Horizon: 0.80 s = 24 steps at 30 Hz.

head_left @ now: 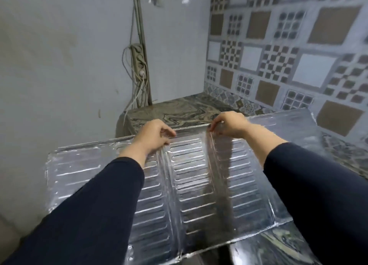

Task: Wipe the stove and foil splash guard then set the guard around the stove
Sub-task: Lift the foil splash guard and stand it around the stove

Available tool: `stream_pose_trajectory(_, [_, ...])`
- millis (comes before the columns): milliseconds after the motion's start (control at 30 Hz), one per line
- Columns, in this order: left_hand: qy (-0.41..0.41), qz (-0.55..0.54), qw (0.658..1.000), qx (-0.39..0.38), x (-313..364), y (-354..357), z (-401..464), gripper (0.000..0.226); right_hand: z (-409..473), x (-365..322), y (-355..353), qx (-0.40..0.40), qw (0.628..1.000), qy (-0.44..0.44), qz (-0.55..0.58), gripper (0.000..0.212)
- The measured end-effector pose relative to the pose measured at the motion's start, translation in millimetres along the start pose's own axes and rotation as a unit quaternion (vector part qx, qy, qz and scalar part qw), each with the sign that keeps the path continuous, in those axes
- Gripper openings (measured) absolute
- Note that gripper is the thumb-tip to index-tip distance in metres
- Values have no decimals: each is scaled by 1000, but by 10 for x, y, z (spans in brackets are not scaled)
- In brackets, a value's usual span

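The foil splash guard point(191, 177) is a wide silver panel with embossed ribs and two vertical folds, spread out flat and tilted across the middle of the view. My left hand point(153, 135) pinches its far top edge left of centre. My right hand point(229, 125) pinches the same edge right of centre. Both arms wear dark blue sleeves. The guard hides most of what lies under it; only a dark glossy patch point(219, 252), perhaps the stove, shows below its near edge.
A marbled countertop point(179, 111) runs into the corner behind the guard. A patterned tile wall point(278, 55) rises on the right. On the plain wall, a power strip point(139, 63) with white cables hangs beside a vertical pipe.
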<state>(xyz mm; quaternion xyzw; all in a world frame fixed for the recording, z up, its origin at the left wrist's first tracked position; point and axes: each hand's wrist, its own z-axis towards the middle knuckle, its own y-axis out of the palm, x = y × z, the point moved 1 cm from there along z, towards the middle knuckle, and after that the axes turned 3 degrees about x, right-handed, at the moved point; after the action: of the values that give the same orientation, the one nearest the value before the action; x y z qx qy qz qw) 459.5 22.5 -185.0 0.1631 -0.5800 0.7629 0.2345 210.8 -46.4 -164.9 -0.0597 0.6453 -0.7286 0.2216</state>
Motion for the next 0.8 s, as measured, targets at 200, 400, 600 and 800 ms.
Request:
stream_pose_trajectory(200, [27, 39, 996, 73, -44, -715, -16, 27, -176, 138, -564, 81, 996, 36, 31, 17])
stream_pose_trajectory(400, [60, 37, 993, 98, 165, -942, 129, 30, -336, 188, -956, 155, 982, 70, 84, 27])
stream_pose_trajectory(600, [141, 3, 981, 136, 761, -1119, 559, 25, -536, 346, -1735, 256, 957, 110, 75, 22])
stream_pose_trajectory(800, [243, -33, 949, 197, 1667, -989, 1028, 22, -1016, 739, -2498, 378, 918, 122, -3, 18])
